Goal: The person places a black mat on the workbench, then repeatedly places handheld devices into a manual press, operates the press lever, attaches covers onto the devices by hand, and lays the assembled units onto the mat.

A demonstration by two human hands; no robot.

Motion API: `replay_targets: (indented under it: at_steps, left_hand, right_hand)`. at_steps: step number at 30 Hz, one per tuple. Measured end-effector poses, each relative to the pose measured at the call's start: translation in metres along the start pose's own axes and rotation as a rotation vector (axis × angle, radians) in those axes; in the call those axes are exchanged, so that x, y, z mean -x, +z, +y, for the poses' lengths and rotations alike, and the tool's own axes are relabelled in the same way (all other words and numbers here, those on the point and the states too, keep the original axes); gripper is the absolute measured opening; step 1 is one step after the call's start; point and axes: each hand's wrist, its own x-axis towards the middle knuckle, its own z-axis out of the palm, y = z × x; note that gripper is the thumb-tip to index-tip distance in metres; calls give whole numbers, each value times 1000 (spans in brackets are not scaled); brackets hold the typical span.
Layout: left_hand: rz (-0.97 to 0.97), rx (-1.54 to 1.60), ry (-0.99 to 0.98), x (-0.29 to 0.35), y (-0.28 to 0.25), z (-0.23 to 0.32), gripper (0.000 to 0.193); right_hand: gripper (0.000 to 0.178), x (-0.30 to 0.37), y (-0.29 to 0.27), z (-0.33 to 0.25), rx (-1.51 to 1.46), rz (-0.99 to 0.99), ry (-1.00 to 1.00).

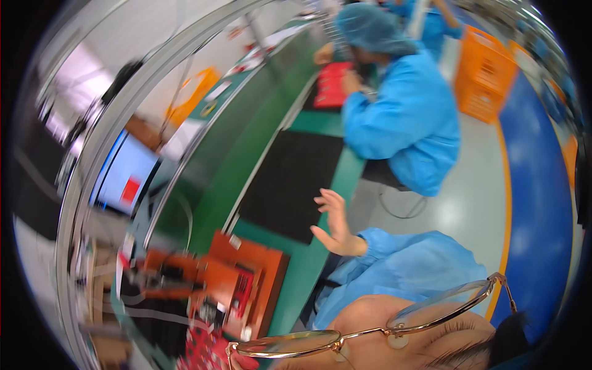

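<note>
My right hand (pixel 336 225) is raised at the edge of the green workbench (pixel 350 176), its thumb apart from its loosely curved fingers. It looks open, and I see nothing in it. A blue sleeve (pixel 394 265) covers that arm. Closest to the hand is a flat black mat (pixel 293 179) on the bench. Left of and nearer than the mat stands an orange fixture (pixel 271 277) with a small red part (pixel 242 288) and dark fittings, blurred. My left hand does not show.
Farther along the bench a co-worker (pixel 401 117) in blue gown and cap sits with hands at a red tray (pixel 332 85). Orange crates (pixel 484 74) stand on the floor at right. A lit monitor (pixel 126 172) and a metal frame (pixel 102 132) are at left.
</note>
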Motion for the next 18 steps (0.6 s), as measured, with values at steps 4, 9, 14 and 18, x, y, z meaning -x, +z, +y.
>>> replay_targets:
  at_steps: [4, 9, 14, 18]
  left_hand:
    - [328, 524, -57, 105, 46, 207, 48]
    - [47, 424, 238, 114, 131, 314, 39]
    - [40, 222, 365, 72, 120, 301, 35]
    - [-6, -33, 220, 13, 122, 248, 60]
  right_hand:
    - [68, 47, 31, -54, -529, -650, 173]
    - [67, 79, 81, -96, -790, -1058, 178]
    - [50, 80, 59, -78, -1350, -975, 1098]
    - [60, 39, 32, -38, -1270, -693, 1078]
